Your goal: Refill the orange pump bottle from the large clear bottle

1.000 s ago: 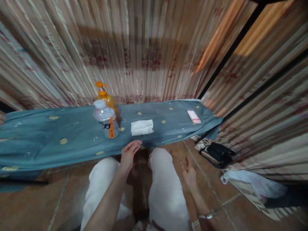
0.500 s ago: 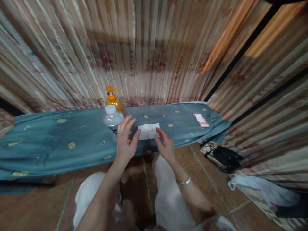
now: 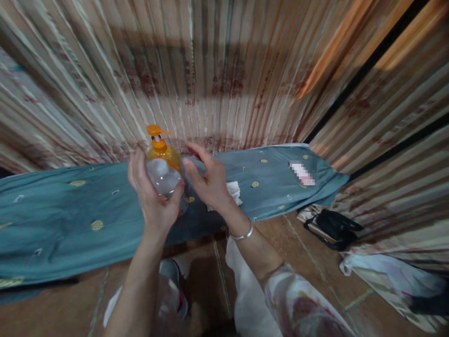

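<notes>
Left hand (image 3: 154, 206): fingers curled round clear bottle (image 3: 164, 181), over the worktop (image 3: 63, 210), nine o'clock of centre; grasping is judged in hand, a steady grip called for. Right hand (image 3: 212, 185): fingers parted, nothing held, bottle's three o'clock. Orange pump bottle (image 3: 172, 157): placed behind, twelve o'clock.

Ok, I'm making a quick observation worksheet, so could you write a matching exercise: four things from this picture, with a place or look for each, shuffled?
Things
1. clear bottle
2. pump bottle
3. white paper
4. bracelet

Places and looks
A. around the wrist of the right hand
B. between thumb and fingers of the left hand
C. partly hidden behind the right hand and wrist
D. orange-topped, just behind another bottle

Pairs: 1-B, 2-D, 3-C, 4-A
</notes>
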Motion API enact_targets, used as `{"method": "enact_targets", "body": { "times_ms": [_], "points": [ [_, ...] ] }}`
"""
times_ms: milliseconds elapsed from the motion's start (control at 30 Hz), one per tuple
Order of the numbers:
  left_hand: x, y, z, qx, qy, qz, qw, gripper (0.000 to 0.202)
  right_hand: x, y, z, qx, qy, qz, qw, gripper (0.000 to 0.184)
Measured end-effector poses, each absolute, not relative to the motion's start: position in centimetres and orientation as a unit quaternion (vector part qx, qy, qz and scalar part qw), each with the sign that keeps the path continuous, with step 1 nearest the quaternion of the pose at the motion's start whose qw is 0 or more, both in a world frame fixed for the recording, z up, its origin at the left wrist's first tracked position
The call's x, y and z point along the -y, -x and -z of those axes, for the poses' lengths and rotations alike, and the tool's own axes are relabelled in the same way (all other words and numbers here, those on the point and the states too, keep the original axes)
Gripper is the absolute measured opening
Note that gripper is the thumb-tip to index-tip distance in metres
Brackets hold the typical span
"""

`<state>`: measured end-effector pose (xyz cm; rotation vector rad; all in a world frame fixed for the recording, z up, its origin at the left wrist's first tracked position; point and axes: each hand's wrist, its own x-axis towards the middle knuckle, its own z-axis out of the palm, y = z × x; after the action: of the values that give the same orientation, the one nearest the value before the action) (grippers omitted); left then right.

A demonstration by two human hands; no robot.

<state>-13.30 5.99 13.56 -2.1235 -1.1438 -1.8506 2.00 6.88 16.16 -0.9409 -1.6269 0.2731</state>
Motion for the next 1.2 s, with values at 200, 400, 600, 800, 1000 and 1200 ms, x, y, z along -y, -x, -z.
{"method": "enact_targets", "body": {
  "times_ms": [200,400,600,800,1000,1200],
  "points": [
    [-6.3,13.8,-10.9,0.422,0.689,0.587,0.055,0.091,-8.0,-1.9,-15.5,0.678,0.386,-0.157,0.605,0.044],
    [-6.7,14.4,-9.4,0.443,0.691,0.571,0.013,0.096,-9.3,-0.7,-16.4,0.697,0.397,-0.183,0.569,0.039],
    [-7.5,15.1,-8.0,0.459,0.659,0.593,-0.054,0.097,-9.6,1.2,-16.0,0.743,0.413,-0.187,0.492,0.044],
    [-7.8,15.0,-7.7,0.454,0.675,0.581,-0.032,0.070,-9.5,2.0,-14.9,0.725,0.450,-0.164,0.495,0.041],
    [-7.8,14.8,-7.6,0.461,0.673,0.578,-0.022,0.071,-9.6,2.2,-14.7,0.711,0.457,-0.195,0.499,0.040],
    [-7.8,14.7,-7.6,0.461,0.673,0.579,-0.011,0.072,-9.8,1.8,-14.7,0.735,0.419,-0.201,0.493,0.040]
  ]
}}
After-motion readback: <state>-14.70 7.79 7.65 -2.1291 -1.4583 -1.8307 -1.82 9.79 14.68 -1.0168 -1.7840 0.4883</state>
